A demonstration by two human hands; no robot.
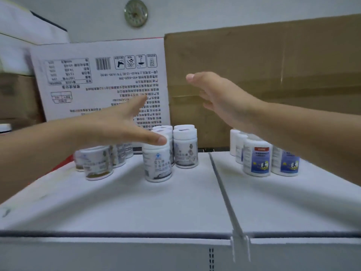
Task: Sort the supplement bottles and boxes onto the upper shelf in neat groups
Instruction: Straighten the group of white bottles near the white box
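Surface: white upper shelf [121, 208], two panels meeting at a divider strip [224, 194]. Behind it are standing a white printed carton [101, 79], upside down, and a brown cardboard box [263, 75]; a round wall clock [135, 12] is hanging above.

Stock: three groups of white supplement bottles are sitting at the back of the shelf, namely a left group [97, 163], a middle group [175, 149] and blue-labelled bottles [257, 159] on the right panel.

Hands: you are spreading your left hand [117, 124] open, fingers released, thumb tip seeming to touch the front middle bottle's cap [154, 146]. Your right hand [220, 96] is hovering open above the shelf, holding nothing.
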